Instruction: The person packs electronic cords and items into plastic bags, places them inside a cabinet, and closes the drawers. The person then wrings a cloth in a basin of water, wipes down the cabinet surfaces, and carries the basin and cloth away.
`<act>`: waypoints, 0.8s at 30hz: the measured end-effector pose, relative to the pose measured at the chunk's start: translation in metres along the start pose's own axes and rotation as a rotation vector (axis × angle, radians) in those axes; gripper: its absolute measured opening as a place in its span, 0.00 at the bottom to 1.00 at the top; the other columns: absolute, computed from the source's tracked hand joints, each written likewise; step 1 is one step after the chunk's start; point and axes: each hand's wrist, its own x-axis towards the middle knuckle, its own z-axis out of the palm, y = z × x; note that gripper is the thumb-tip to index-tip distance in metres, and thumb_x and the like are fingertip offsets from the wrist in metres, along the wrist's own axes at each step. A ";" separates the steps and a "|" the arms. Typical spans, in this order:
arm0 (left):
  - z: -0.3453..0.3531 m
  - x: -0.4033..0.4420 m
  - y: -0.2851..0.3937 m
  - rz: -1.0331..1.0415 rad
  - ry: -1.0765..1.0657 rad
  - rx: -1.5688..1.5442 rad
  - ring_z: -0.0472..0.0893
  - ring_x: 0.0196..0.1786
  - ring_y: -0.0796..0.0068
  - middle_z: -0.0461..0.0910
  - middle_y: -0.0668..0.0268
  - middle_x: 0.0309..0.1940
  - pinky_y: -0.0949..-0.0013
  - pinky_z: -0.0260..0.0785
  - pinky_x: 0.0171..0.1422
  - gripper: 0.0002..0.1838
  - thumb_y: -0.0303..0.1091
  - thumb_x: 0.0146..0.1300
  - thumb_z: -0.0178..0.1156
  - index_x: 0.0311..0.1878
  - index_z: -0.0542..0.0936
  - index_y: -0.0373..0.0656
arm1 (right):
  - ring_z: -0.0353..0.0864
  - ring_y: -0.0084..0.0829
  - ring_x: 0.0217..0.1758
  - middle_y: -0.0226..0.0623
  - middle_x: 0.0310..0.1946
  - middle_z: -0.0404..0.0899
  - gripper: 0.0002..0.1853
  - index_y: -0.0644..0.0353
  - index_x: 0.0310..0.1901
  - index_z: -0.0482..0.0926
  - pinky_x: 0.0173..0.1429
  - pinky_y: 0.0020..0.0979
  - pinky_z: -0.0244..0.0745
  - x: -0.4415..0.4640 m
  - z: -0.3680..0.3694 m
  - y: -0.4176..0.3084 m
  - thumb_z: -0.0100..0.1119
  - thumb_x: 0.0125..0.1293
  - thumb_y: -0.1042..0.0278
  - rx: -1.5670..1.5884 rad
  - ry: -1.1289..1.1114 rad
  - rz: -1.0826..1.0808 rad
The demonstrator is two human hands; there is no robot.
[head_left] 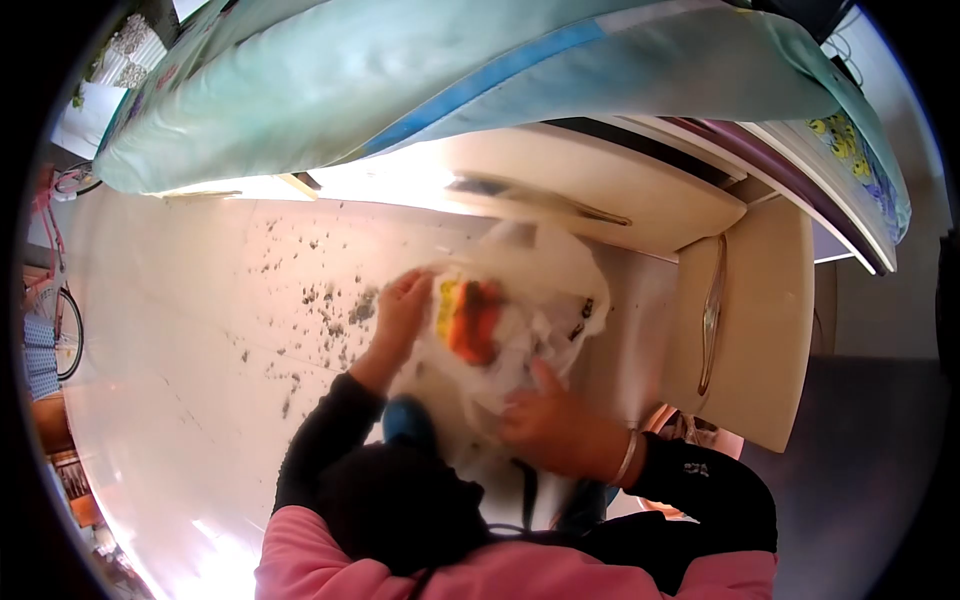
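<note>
A white, thin plastic bag (545,265) spreads out in front of me, its mouth facing up. Inside it lies an orange and yellow thing (470,320) with dark patches, too blurred to name. My left hand (403,300) pinches the bag's left edge with its fingertips. At the bag's near right side, my right hand (550,430) is curled round the rim with the thumb up, smeared a little by motion. Small black marks show on the bag's right side. Dark crumbly debris (335,310) is scattered over the pale floor, left of my left hand.
A cabinet door (755,320) stands swung out at the right. Beyond the bag is a bed with a teal cover (500,70). Partly behind my right arm sits a reddish basin (725,440). A bicycle (68,330) stands at the far left.
</note>
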 end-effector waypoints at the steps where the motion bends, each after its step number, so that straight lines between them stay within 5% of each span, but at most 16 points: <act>1: -0.003 0.005 0.000 0.005 -0.005 0.004 0.78 0.36 0.84 0.80 0.67 0.37 0.81 0.70 0.41 0.14 0.33 0.66 0.51 0.49 0.76 0.34 | 0.76 0.32 0.44 0.30 0.30 0.76 0.06 0.49 0.34 0.79 0.61 0.61 0.50 0.005 0.002 -0.005 0.54 0.54 0.67 -0.004 0.006 0.004; 6: -0.013 0.031 0.020 0.232 0.066 0.122 0.76 0.35 0.84 0.80 0.67 0.35 0.81 0.69 0.39 0.14 0.31 0.65 0.53 0.48 0.78 0.33 | 0.75 0.37 0.44 0.36 0.32 0.73 0.09 0.60 0.40 0.74 0.59 0.43 0.63 0.020 0.002 -0.027 0.53 0.57 0.72 0.651 0.060 0.093; 9: -0.018 0.050 0.042 0.334 0.061 0.230 0.74 0.32 0.86 0.80 0.68 0.29 0.80 0.67 0.36 0.14 0.33 0.63 0.53 0.47 0.80 0.36 | 0.73 0.43 0.50 0.44 0.42 0.73 0.18 0.66 0.50 0.69 0.60 0.41 0.64 0.030 0.007 -0.034 0.53 0.58 0.71 0.685 0.270 0.118; 12: -0.032 0.076 0.051 0.416 0.052 0.456 0.78 0.31 0.78 0.82 0.63 0.29 0.73 0.71 0.38 0.15 0.35 0.61 0.55 0.47 0.79 0.37 | 0.68 0.47 0.59 0.51 0.54 0.69 0.26 0.67 0.58 0.63 0.63 0.41 0.63 0.042 0.033 -0.039 0.53 0.58 0.71 0.527 0.353 0.129; 14: -0.024 0.067 0.071 0.542 0.135 1.041 0.80 0.29 0.69 0.82 0.61 0.30 0.73 0.72 0.39 0.17 0.35 0.59 0.59 0.50 0.78 0.37 | 0.66 0.48 0.61 0.51 0.56 0.67 0.27 0.68 0.60 0.61 0.64 0.41 0.62 0.049 0.042 -0.041 0.53 0.58 0.71 0.565 0.288 0.131; 15: -0.017 0.057 0.076 0.468 0.108 1.046 0.80 0.34 0.56 0.80 0.54 0.35 0.66 0.72 0.45 0.23 0.37 0.54 0.63 0.53 0.76 0.39 | 0.63 0.49 0.64 0.52 0.58 0.66 0.29 0.68 0.61 0.59 0.64 0.40 0.62 0.052 0.047 -0.041 0.53 0.58 0.71 0.605 0.216 0.132; 17: -0.014 0.048 0.063 0.790 0.187 1.226 0.77 0.45 0.51 0.77 0.52 0.45 0.62 0.69 0.52 0.27 0.34 0.52 0.64 0.56 0.72 0.40 | 0.64 0.48 0.64 0.52 0.58 0.66 0.28 0.68 0.61 0.60 0.64 0.40 0.62 0.057 0.064 -0.040 0.53 0.58 0.71 0.571 0.212 0.131; 19: 0.009 0.019 0.066 0.865 0.249 1.348 0.71 0.54 0.53 0.71 0.53 0.51 0.58 0.64 0.58 0.25 0.31 0.51 0.63 0.55 0.71 0.41 | 0.64 0.47 0.64 0.52 0.58 0.66 0.28 0.67 0.60 0.61 0.64 0.39 0.62 0.061 0.078 -0.036 0.53 0.58 0.71 0.534 0.204 0.128; 21: 0.032 -0.009 0.070 0.931 0.115 1.277 0.73 0.51 0.57 0.75 0.60 0.43 0.61 0.67 0.54 0.13 0.27 0.52 0.61 0.43 0.76 0.42 | 0.66 0.47 0.62 0.51 0.56 0.68 0.26 0.67 0.58 0.63 0.64 0.38 0.63 0.061 0.085 -0.031 0.54 0.57 0.71 0.565 0.202 0.080; 22: 0.035 -0.011 0.059 0.785 -0.024 1.292 0.76 0.47 0.59 0.77 0.62 0.40 0.62 0.69 0.51 0.07 0.29 0.55 0.59 0.37 0.78 0.42 | 0.66 0.47 0.62 0.51 0.56 0.68 0.26 0.67 0.58 0.63 0.64 0.38 0.63 0.061 0.084 -0.029 0.54 0.57 0.71 0.565 0.199 0.073; 24: 0.044 -0.020 0.053 0.596 -0.337 1.631 0.78 0.44 0.58 0.78 0.61 0.39 0.60 0.71 0.50 0.14 0.41 0.55 0.60 0.39 0.79 0.42 | 0.68 0.47 0.59 0.50 0.53 0.70 0.24 0.66 0.55 0.65 0.63 0.38 0.64 0.060 0.079 -0.024 0.55 0.55 0.71 0.552 0.199 0.054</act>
